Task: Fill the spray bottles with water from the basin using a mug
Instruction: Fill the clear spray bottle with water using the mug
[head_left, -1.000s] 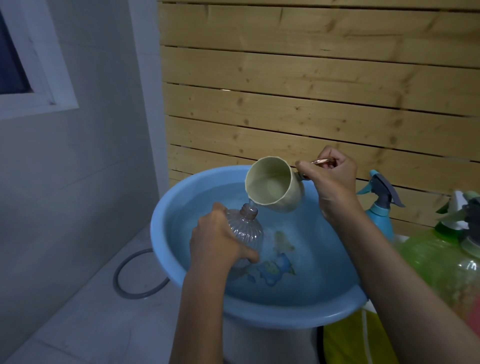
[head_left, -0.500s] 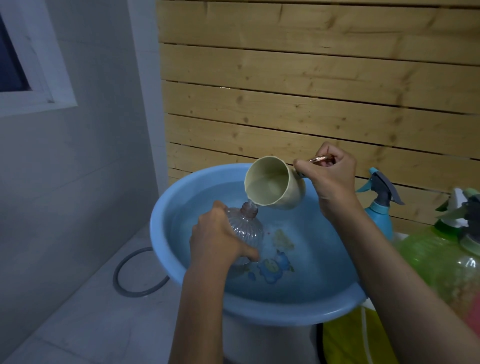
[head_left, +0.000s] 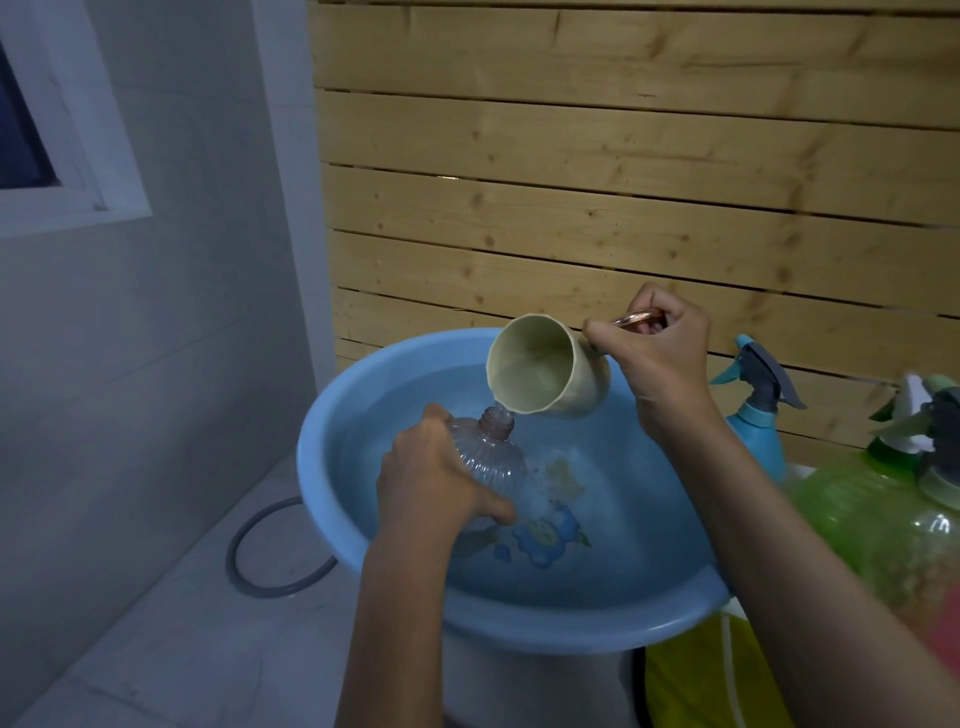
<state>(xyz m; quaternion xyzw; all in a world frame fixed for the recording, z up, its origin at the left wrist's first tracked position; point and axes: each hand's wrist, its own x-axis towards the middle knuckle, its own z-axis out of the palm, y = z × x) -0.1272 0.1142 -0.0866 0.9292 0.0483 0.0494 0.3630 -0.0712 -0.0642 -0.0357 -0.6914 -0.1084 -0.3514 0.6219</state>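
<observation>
A round blue basin holds water, with a cartoon print on its bottom. My left hand grips a clear ribbed spray bottle with no cap, held over the water with its neck up. My right hand holds the copper-coloured handle of a cream mug. The mug is tipped left, its lip just above the bottle's neck, and a thin stream of water runs into the opening.
A blue spray bottle with a grey trigger stands right of the basin. A green one and a clear one are at the far right. A wooden slat wall rises behind. A grey ring lies on the floor at left.
The mug has tipped a little further and stays over the bottle's neck, still pouring. Both hands remain in almost the same place.
</observation>
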